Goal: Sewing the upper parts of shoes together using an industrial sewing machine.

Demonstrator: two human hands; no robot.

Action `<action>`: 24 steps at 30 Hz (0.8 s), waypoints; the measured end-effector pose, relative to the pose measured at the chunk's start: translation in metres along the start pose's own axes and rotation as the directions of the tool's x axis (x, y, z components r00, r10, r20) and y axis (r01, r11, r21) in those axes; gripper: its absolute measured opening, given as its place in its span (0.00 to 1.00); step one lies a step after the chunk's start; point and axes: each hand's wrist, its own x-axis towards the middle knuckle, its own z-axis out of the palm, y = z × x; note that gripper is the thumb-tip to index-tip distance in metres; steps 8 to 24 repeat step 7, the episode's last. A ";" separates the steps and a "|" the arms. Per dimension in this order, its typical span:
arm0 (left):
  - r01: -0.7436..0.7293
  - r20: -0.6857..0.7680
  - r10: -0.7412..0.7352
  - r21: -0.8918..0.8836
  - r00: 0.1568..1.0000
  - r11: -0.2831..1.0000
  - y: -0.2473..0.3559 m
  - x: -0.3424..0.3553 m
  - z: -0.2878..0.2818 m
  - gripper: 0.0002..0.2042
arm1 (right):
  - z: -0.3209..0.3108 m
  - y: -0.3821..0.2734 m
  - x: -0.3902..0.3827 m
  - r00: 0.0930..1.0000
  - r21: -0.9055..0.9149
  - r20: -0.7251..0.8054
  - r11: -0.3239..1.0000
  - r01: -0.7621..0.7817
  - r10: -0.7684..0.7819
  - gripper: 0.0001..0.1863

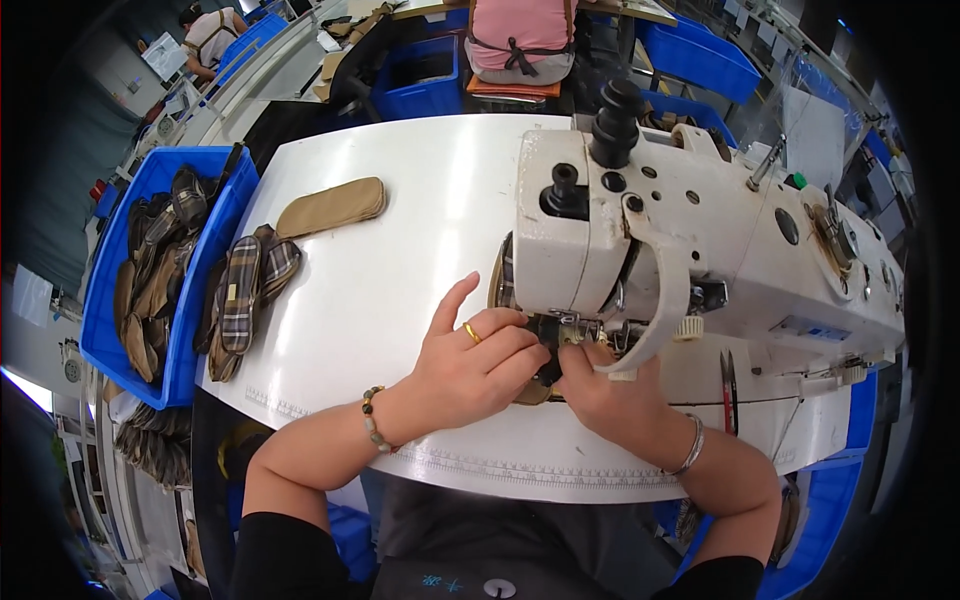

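Workpiece (507,275): small plaid-and-tan fabric piece, mostly hidden under the head of the white sewing machine (700,240), showing only at the machine's left edge and below the fingers. Left hand (475,365): grip closed down on the piece, index finger raised. Right hand (600,385): grip pinched at the needle area; what it clamps, cannot tell. White counter (400,250) lies open leftward; tan pouch (330,207) and plaid stack (245,295) sit near its left edge, beside the blue bin (200,270).

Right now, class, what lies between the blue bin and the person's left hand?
In the head view, plaid fabric pieces, then bare white table, separate blue bin from left hand.
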 end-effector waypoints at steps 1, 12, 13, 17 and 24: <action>0.006 -0.002 -0.006 0.006 1.000 1.000 -0.001 0.000 0.002 0.07 | 0.001 -0.001 -0.002 1.000 0.003 0.000 1.000 0.008 -0.008 0.08; 0.064 0.026 -0.062 -0.082 0.998 0.995 -0.004 -0.004 0.002 0.09 | 0.007 -0.005 -0.005 1.000 -0.096 0.011 0.995 0.006 -0.004 0.14; 0.064 0.026 -0.062 -0.082 0.998 0.995 -0.004 -0.004 0.002 0.09 | 0.007 -0.005 -0.005 1.000 -0.096 0.011 0.995 0.006 -0.004 0.14; 0.064 0.026 -0.062 -0.082 0.998 0.995 -0.004 -0.004 0.002 0.09 | 0.007 -0.005 -0.005 1.000 -0.096 0.011 0.995 0.006 -0.004 0.14; 0.064 0.026 -0.062 -0.082 0.998 0.995 -0.004 -0.004 0.002 0.09 | 0.007 -0.005 -0.005 1.000 -0.096 0.011 0.995 0.006 -0.004 0.14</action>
